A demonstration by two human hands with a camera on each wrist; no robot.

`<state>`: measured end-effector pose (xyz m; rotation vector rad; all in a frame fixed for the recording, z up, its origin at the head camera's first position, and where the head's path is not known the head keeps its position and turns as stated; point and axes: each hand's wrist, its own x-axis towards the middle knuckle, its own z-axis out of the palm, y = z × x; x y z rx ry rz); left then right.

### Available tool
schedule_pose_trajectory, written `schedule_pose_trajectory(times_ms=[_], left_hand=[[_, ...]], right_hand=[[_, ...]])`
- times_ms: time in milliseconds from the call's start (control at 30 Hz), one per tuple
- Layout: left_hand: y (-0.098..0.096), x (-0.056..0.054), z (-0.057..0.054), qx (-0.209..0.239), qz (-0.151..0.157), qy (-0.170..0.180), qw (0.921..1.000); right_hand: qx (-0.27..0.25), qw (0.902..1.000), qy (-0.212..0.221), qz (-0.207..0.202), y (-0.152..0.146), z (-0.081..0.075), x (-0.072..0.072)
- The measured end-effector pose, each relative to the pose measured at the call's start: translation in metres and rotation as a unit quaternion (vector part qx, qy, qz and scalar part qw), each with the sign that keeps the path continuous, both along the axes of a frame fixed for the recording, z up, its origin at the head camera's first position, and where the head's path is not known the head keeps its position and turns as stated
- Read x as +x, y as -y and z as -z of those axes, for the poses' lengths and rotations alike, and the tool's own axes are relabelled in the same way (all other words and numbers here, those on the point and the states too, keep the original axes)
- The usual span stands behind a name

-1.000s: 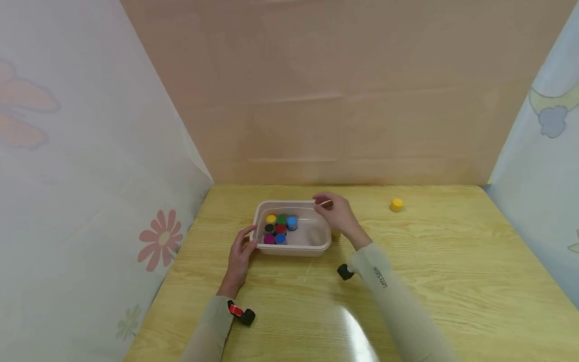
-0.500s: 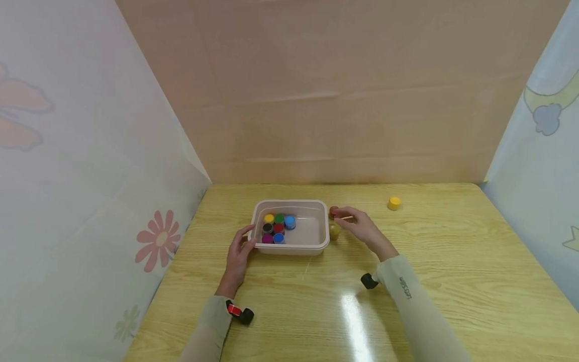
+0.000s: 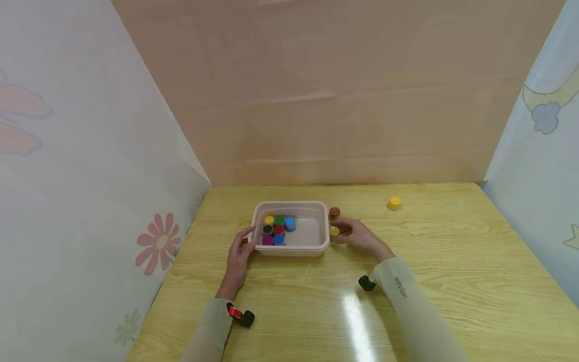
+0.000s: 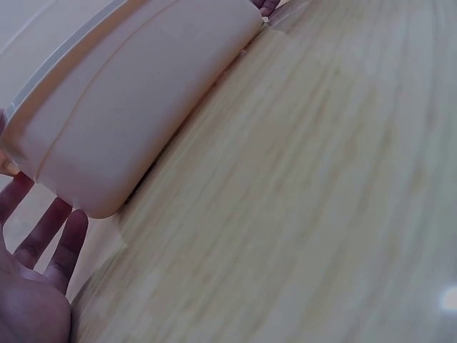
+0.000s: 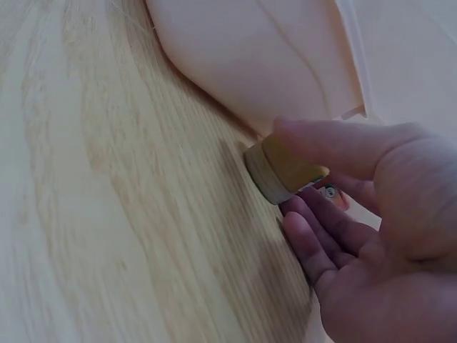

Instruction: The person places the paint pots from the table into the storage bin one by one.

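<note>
My left hand [image 3: 236, 256] rests on the left end of a pale pink plastic tub [image 3: 305, 247], thumb at its front corner. In the left wrist view, its fingers stretch out spread against the tub's end wall [image 4: 143, 93]. Beyond the opposite end, my right hand [image 3: 362, 236] pinches a small ochre paint jar [image 5: 285, 171] between thumb and fingers, close over the table. Just behind that jar stands a brownish-red jar [image 3: 334, 212]. Several paint jars fill the tub's left half: yellow [image 3: 269, 219], green [image 3: 279, 220], light blue [image 3: 290, 223], black, red, purple and blue.
A yellow jar [image 3: 394, 203] stands alone on the wood-grain table [image 3: 452, 261], toward the back right. Brown paper [image 3: 334, 100] rises behind the table. Flower-printed sheets [image 3: 113, 125] hang at the sides.
My right hand has left the tub's back right rim, passed by the brownish-red jar, and come forward to take hold of the ochre jar. My left hand has stayed at the tub.
</note>
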<state>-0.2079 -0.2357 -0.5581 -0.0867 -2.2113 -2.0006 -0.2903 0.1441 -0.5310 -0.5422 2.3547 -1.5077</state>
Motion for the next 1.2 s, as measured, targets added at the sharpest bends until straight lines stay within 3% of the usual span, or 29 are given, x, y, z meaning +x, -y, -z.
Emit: schedule_pose_trajectory(times_ms=[500, 900, 1200], left_hand=[[0.0012, 0.0011, 0.0010, -0.003, 0.005, 0.002, 1.0000], [0.0005, 0.0001, 0.0011, 0.000, 0.006, -0.005, 1.0000], [0.0019, 0.0000, 0.0013, 0.006, 0.009, -0.005, 0.9999]], right_hand=[[0.046, 0.9986, 0.002, 0.026, 0.0053, 0.0031, -0.0018], [0.029, 0.9984, -0.026, 0.042, 0.0018, 0.0026, 0.0008], [0.035, 0.9965, -0.011, 0.074, -0.0032, -0.0042, -0.0010]])
